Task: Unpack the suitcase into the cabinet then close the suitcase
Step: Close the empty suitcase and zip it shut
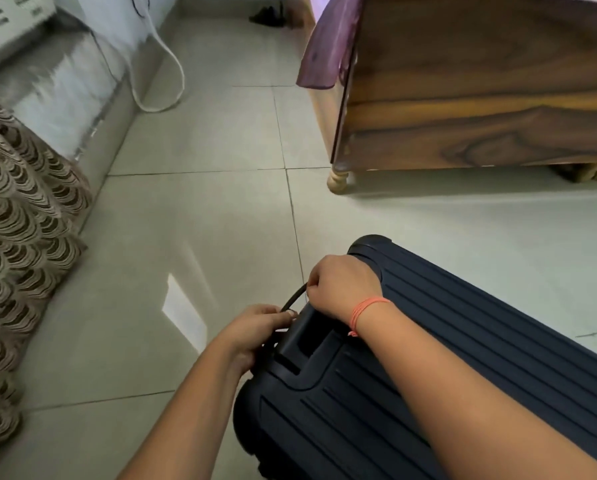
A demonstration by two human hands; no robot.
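Dark ribbed suitcase point(446, 358), closed, flat on floor

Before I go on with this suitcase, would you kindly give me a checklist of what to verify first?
1. The suitcase lies flat on the floor: ok.
2. The right hand grips the black handle: ok.
3. The left hand holds the suitcase's edge: ok.
4. Opened for unpacking: not ok, it looks shut.
5. Zip undone: cannot tell.
6. Bare floor beside it for the lid: ok.
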